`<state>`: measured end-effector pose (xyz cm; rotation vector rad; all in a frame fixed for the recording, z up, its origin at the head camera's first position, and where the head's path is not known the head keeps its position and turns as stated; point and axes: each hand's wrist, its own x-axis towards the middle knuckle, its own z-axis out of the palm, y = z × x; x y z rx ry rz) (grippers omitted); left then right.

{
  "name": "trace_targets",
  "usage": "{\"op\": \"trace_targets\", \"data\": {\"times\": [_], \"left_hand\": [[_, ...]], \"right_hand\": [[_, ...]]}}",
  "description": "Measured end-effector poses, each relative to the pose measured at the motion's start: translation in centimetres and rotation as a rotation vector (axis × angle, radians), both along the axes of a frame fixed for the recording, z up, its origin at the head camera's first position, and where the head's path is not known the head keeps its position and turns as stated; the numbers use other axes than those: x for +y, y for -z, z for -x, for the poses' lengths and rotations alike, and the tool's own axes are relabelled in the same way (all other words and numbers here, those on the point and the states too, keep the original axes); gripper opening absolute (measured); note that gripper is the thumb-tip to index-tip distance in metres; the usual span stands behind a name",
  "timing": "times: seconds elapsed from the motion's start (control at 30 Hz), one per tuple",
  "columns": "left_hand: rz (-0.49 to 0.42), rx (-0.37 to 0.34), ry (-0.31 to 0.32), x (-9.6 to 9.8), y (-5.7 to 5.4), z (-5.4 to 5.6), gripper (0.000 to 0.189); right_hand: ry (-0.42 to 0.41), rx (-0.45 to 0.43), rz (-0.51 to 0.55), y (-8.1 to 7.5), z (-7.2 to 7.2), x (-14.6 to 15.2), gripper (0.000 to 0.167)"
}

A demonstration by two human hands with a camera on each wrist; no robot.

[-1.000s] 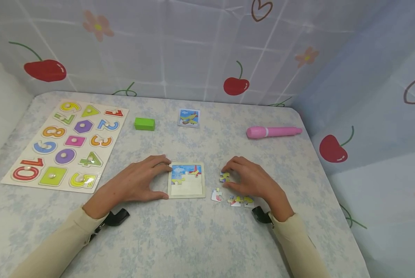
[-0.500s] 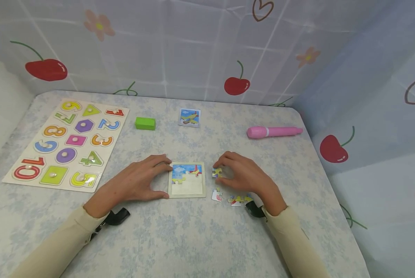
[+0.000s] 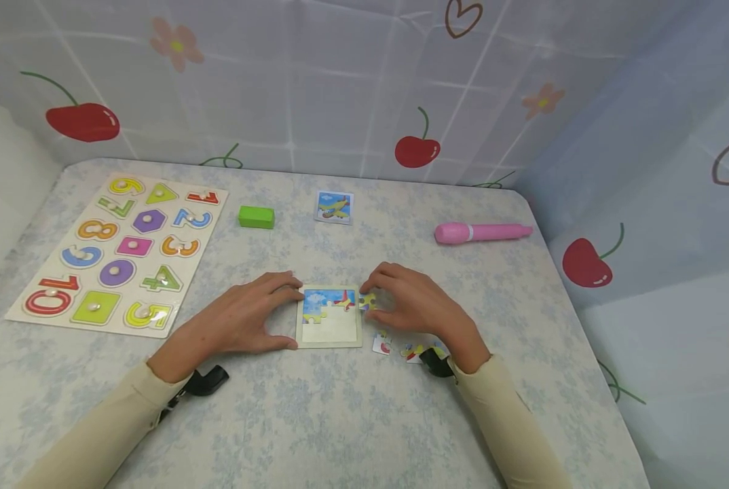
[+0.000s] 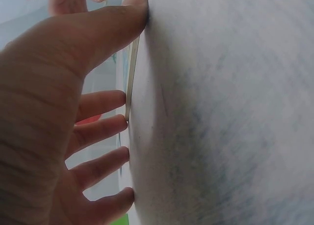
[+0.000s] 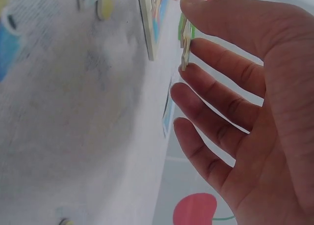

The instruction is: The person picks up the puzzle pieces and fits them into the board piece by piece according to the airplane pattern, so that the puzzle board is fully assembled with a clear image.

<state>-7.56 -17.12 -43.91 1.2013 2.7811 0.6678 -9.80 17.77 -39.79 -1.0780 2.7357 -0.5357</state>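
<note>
A small square puzzle tray (image 3: 330, 344) lies before me, with a few blue, yellow and red pieces fitted along its top and left. My left hand (image 3: 242, 316) touches its left side, thumb at the lower corner and fingertips near the upper one; the left wrist view shows those fingers (image 4: 100, 131) mostly straight along the thin edge. Just right of the tray, my right hand (image 3: 419, 305) pinches a yellow-and-blue jigsaw piece (image 3: 367, 302) between thumb and fingers. In the right wrist view the piece (image 5: 185, 45) is edge-on, off the tabletop.
Loose jigsaw pieces (image 3: 381, 343) lie below the right hand, some partly covered by the wrist camera (image 3: 436, 363). Further back are a green block (image 3: 256, 217), an airplane picture card (image 3: 334, 207) and a pink pen-like stick (image 3: 483, 233). A number-and-shape board (image 3: 104, 261) lies left.
My right hand has moved left with the jigsaw piece, from beside the loose pieces to the tray's right edge. The left hand stays on the tray.
</note>
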Motion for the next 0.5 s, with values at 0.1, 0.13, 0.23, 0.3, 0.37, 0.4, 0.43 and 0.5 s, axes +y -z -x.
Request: {"op": "trace_targets", "data": {"times": [0.1,0.13,0.23,0.3,0.37,0.4,0.43,0.5], "left_hand": [[0.001,-0.002,-0.002,0.0,0.0,0.0,0.081],[0.001,-0.004,-0.003,0.0,0.0,0.0,0.081],[-0.003,-0.009,-0.003,0.0,0.0,0.0,0.08],[-0.006,-0.011,-0.003,0.0,0.0,0.0,0.08],[-0.007,-0.012,-0.004,0.0,0.0,0.0,0.08],[-0.006,-0.011,-0.004,0.0,0.0,0.0,0.08],[-0.005,-0.011,-0.004,0.0,0.0,0.0,0.08],[-0.002,-0.009,-0.004,0.0,0.0,0.0,0.079]], "right_hand": [[-0.019,0.008,0.003,-0.1,0.2,-0.5,0.036],[-0.025,0.009,0.009,-0.1,0.2,-0.7,0.036],[-0.036,0.002,0.011,-0.1,0.3,-1.3,0.034],[-0.043,-0.002,0.009,-0.2,0.4,-1.7,0.034],[-0.051,-0.004,0.007,-0.1,0.5,-2.0,0.034],[-0.054,-0.006,0.009,-0.1,0.5,-2.2,0.034],[-0.058,-0.005,0.007,0.0,0.5,-2.3,0.034],[-0.064,-0.002,0.006,0.2,0.5,-2.6,0.035]]}}
